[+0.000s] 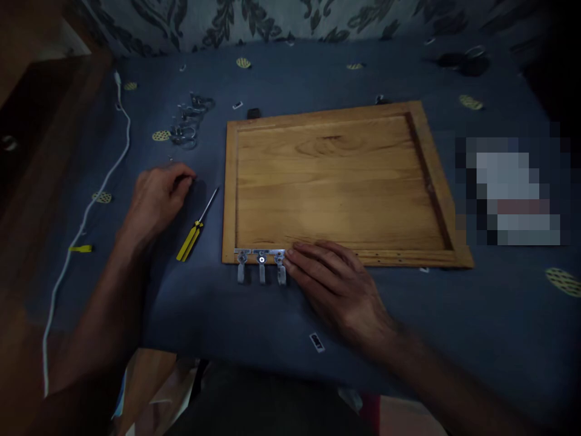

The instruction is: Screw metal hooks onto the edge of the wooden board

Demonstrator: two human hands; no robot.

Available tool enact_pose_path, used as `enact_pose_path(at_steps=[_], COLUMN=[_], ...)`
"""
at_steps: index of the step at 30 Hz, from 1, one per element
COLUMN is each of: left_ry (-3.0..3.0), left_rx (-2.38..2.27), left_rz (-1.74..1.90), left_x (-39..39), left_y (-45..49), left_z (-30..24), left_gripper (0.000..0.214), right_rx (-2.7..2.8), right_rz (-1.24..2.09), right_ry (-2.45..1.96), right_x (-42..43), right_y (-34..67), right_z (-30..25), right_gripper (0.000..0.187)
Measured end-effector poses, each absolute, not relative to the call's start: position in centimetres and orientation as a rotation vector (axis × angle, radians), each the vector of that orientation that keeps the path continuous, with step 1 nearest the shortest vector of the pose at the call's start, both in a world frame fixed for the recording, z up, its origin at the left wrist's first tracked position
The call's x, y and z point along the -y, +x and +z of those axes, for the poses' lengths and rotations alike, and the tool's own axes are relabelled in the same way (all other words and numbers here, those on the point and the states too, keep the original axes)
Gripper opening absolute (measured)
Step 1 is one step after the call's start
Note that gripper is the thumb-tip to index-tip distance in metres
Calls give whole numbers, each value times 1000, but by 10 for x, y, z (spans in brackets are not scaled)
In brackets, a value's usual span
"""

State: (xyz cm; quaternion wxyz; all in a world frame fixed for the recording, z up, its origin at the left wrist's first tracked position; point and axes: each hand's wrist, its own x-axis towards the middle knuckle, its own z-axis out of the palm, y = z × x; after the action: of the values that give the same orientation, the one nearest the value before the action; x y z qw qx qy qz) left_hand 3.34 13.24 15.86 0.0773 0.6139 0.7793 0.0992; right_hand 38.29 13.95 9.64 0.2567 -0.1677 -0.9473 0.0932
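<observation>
A wooden framed panel (340,181) lies flat on a blue patterned cloth (254,315). A small metal hook rack (261,262) with three hooks sits on the panel's near left edge. My right hand (336,284) rests flat beside it, fingers stretched out and fingertips touching the rack's right end. My left hand (157,197) rests on the cloth to the left of the panel, fingers curled loosely with the tips pressed down; nothing shows in it. A screwdriver (196,228) with a yellow and black handle lies between my left hand and the panel.
A pile of metal clamps (188,121) lies at the back left. A white cable (104,181) runs along the cloth's left side, with a small yellow piece (80,248) near it. Dark objects (463,60) sit at the far right. A blurred-out patch (512,188) lies right of the panel.
</observation>
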Motion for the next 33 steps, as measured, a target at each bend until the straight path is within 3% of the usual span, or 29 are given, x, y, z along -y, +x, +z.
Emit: enact_pose_path(at_steps=[10, 33], left_ry=[1902, 1945], left_rx=[-2350, -2243], left_rz=[400, 407], left_x=[-130, -128], left_y=[28, 37], left_z=[155, 162], left_gripper=[30, 29], right_rx=[2582, 2530], right_rz=[178, 247], right_ry=[-428, -428], right_x=[-142, -141], right_y=[381, 380], right_z=[98, 97], right_gripper=[30, 34])
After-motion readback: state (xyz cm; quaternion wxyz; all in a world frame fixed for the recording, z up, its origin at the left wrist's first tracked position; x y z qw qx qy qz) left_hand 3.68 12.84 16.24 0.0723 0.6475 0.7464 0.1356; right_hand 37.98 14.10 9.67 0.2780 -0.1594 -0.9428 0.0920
